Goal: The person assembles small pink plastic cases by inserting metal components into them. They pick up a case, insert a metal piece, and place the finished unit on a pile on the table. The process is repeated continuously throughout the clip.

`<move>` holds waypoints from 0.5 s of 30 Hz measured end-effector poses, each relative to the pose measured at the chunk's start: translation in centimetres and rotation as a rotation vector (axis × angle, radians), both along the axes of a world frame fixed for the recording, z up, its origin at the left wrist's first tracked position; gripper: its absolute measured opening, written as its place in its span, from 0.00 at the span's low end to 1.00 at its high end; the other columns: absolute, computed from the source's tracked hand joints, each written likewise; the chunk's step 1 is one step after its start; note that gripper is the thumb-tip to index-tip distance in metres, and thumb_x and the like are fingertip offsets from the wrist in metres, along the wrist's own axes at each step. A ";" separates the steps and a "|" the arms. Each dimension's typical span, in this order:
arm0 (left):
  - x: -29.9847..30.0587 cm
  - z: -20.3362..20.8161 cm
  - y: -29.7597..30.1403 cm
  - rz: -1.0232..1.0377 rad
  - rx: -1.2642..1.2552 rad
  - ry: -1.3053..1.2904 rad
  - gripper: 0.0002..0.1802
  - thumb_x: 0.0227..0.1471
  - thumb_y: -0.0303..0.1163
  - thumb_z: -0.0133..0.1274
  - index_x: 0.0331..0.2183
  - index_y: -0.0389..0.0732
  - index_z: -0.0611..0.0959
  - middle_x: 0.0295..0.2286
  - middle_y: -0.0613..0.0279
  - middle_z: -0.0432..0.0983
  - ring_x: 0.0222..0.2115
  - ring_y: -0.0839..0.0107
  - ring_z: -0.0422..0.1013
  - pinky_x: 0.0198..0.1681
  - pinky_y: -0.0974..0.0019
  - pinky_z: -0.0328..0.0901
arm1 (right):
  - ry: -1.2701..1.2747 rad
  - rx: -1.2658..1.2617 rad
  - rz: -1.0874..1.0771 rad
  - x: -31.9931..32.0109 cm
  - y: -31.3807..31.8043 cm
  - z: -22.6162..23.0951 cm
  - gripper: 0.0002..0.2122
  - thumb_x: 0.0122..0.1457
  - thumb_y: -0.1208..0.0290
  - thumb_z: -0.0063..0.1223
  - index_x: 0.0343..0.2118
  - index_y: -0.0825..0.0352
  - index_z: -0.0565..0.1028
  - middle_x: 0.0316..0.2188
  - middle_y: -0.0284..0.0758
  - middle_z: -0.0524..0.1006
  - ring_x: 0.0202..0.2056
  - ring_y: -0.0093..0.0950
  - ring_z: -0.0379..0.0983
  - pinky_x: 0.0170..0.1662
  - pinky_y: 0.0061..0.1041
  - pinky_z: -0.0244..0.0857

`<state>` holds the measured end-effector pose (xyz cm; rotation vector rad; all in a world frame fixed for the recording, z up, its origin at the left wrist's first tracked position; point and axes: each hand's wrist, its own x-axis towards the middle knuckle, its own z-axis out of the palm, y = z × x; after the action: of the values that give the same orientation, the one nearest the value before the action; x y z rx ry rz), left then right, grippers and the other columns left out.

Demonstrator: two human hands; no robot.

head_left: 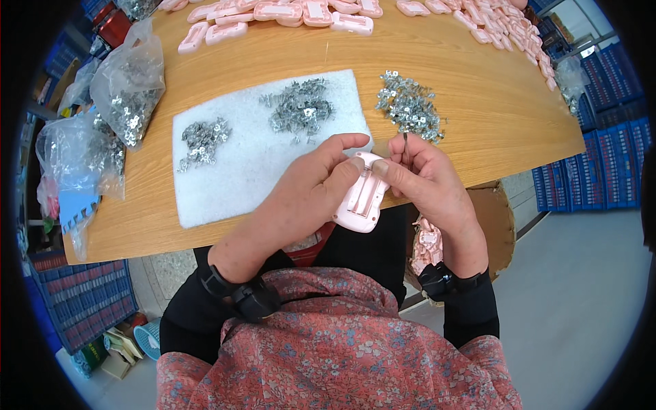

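My left hand (294, 193) grips a pink plastic casing (357, 217) just over the table's near edge. Its open battery compartment faces up, and my left thumb presses near the top end. My right hand (441, 188) lays its thumb on the casing's upper right side. A thin dark tool (406, 141) pokes up between the curled fingers of that hand; its full shape is hidden. Beyond my hands, a white padded sheet (236, 184) bears two heaps of small silver metal clips (301, 109). A further heap of clips (410, 106) lies on bare wood to the right.
Many pink casings (287, 12) cover the table's (478, 130) far side, with another pile (495, 24) at far right. Clear bags (130, 89) of metal parts stand at left. Below the right edge, a cardboard box (495, 225) holds pink pieces. Blue racks (594, 164) stand around.
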<state>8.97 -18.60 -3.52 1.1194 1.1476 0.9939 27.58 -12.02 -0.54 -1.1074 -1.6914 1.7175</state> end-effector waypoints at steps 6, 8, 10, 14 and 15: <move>-1.0 1.5 0.2 -0.163 0.208 0.416 0.22 0.61 0.26 0.39 0.56 0.36 0.71 0.36 0.62 0.77 0.34 0.78 0.73 0.38 0.73 0.68 | -0.071 0.066 0.040 0.1 -0.3 -0.2 0.07 0.62 0.69 0.57 0.33 0.67 0.73 0.24 0.22 0.70 0.26 0.10 0.62 0.28 0.14 0.58; -1.0 0.9 0.2 -0.142 0.298 0.426 0.22 0.60 0.25 0.38 0.56 0.36 0.72 0.37 0.62 0.76 0.33 0.76 0.73 0.38 0.72 0.68 | -0.030 0.014 0.009 0.1 -0.5 -0.5 0.07 0.62 0.69 0.56 0.34 0.68 0.73 0.24 0.22 0.70 0.26 0.10 0.62 0.28 0.14 0.58; -0.9 -0.9 0.0 -0.048 0.207 0.186 0.22 0.62 0.28 0.38 0.56 0.36 0.71 0.35 0.61 0.75 0.30 0.74 0.72 0.35 0.70 0.67 | 0.099 -0.025 -0.092 -0.5 -1.0 0.1 0.07 0.63 0.69 0.56 0.35 0.68 0.73 0.24 0.22 0.69 0.26 0.10 0.61 0.28 0.14 0.57; -1.7 0.0 -0.2 0.046 -0.205 -0.427 0.21 0.65 0.36 0.39 0.55 0.36 0.70 0.28 0.63 0.70 0.23 0.73 0.65 0.27 0.70 0.62 | 0.137 0.024 -0.199 -0.6 -1.4 -0.8 0.07 0.63 0.70 0.56 0.36 0.69 0.74 0.24 0.21 0.68 0.26 0.10 0.59 0.29 0.13 0.56; -1.7 0.0 -0.3 0.060 -0.250 -0.521 0.22 0.66 0.38 0.39 0.55 0.36 0.70 0.27 0.65 0.67 0.22 0.74 0.62 0.26 0.71 0.59 | 0.127 0.058 -0.186 -0.7 -1.6 -1.3 0.07 0.62 0.71 0.56 0.36 0.69 0.74 0.24 0.21 0.68 0.26 0.09 0.60 0.29 0.13 0.56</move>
<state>7.23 -18.90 -3.54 0.5792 0.8518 1.0732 26.88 -13.59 -1.82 -1.0695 -1.5019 1.5790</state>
